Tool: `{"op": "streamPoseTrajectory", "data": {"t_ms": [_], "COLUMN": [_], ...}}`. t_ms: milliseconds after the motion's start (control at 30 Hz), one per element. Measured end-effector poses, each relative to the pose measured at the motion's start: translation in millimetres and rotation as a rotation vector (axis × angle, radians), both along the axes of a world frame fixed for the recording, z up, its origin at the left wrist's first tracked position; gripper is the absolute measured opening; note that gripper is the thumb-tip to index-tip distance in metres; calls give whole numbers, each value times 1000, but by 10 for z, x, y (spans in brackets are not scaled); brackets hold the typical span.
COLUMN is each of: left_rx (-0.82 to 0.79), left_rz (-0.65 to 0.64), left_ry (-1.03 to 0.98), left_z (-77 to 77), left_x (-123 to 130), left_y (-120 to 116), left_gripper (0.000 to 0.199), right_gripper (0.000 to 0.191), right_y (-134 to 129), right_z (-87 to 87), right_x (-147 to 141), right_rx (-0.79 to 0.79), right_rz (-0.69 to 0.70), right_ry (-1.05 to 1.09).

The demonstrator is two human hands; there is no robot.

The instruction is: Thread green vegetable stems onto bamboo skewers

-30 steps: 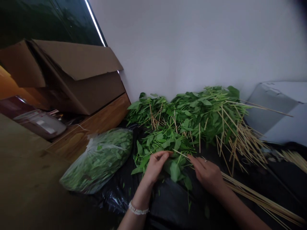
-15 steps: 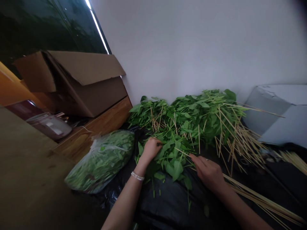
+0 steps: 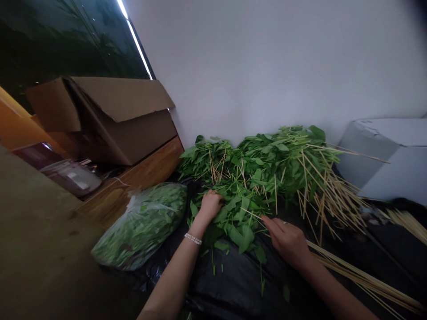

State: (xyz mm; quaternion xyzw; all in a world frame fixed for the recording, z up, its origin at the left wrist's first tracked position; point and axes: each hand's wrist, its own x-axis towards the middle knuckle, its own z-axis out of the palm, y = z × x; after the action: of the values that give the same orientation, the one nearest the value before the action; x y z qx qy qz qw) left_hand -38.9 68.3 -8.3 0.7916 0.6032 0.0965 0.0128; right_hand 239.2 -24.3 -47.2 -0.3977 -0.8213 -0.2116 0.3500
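Note:
My left hand (image 3: 211, 206) reaches into the near edge of a pile of loose green leaves (image 3: 245, 235); its fingers curl down among them, and whatever they grip is hidden. My right hand (image 3: 287, 238) pinches a thin wooden skewer (image 3: 251, 213) whose tip points left over the leaves. Behind both hands lie leaf bundles threaded on skewers, a smaller one (image 3: 213, 153) on the left and a larger heap (image 3: 276, 155) on the right, with many bare skewer ends (image 3: 333, 195) sticking out. Everything rests on black plastic sheeting (image 3: 230, 284).
A clear plastic bag (image 3: 143, 226) stuffed with leaves sits left of my left arm. Loose skewers (image 3: 363, 275) lie beside my right forearm. An opened cardboard box (image 3: 133, 138) stands on a wooden surface (image 3: 153, 166) at left. A white box (image 3: 393, 155) is at right, against the wall.
My left hand has shifted slightly within the leaves and its fingers have dipped lower. My right hand holds the skewer in nearly the same place. The view has tilted a little.

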Motion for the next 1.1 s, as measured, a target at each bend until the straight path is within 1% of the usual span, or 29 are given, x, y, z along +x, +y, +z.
{"op": "streamPoseTrajectory", "data": {"t_ms": [167, 267, 467, 567, 633, 667, 700, 733, 800, 833, 900, 967, 1000, 1100], "left_rx": [-19, -30, -40, -16, 16, 41, 72, 109, 174, 190, 168, 91, 44, -64], "left_rz": [-40, -50, -59, -49, -39, -35, -33, -33, -27, -21, -7, 0, 3, 43], "left_ry": [63, 80, 44, -11, -55, -115, -216, -359, -746, -960, -1346, -1651, -1761, -1964], "left_z": [46, 53, 76, 144, 236, 295, 362, 434, 580, 648, 756, 810, 814, 746], "left_x": [-87, -113, -166, -201, -226, -235, -241, -243, -228, -211, -165, -109, -80, -11], "left_y": [39, 76, 100, 102, 104, 102, 97, 87, 53, 28, -30, -87, -108, -131], "left_gripper": [24, 25, 24, 26, 31, 32, 31, 28, 22, 23, 30, 37, 39, 40], "right_gripper": [32, 33, 34, 33, 32, 31, 31, 31, 31, 31, 31, 30, 30, 29], "right_y": [-8, -4, 6, 2, -2, -3, -4, -4, -2, 0, 4, 6, 7, 5], "right_z": [0, -15, -24, -12, -4, -2, -2, -4, -12, -18, -29, -39, -41, -41], "right_x": [-11, -12, -3, -11, -17, -19, -20, -21, -21, -20, -20, -20, -20, -23], "right_rx": [-5, -8, -15, -16, -18, -21, -23, -22, -18, -17, -16, -20, -24, -49], "right_rz": [-2, -4, -2, 6, 22, 28, 31, 30, 21, 17, 17, 20, 24, 28], "right_ry": [-13, -16, -16, -10, 0, 3, 5, 6, 1, -1, 3, 11, 16, 28]}}
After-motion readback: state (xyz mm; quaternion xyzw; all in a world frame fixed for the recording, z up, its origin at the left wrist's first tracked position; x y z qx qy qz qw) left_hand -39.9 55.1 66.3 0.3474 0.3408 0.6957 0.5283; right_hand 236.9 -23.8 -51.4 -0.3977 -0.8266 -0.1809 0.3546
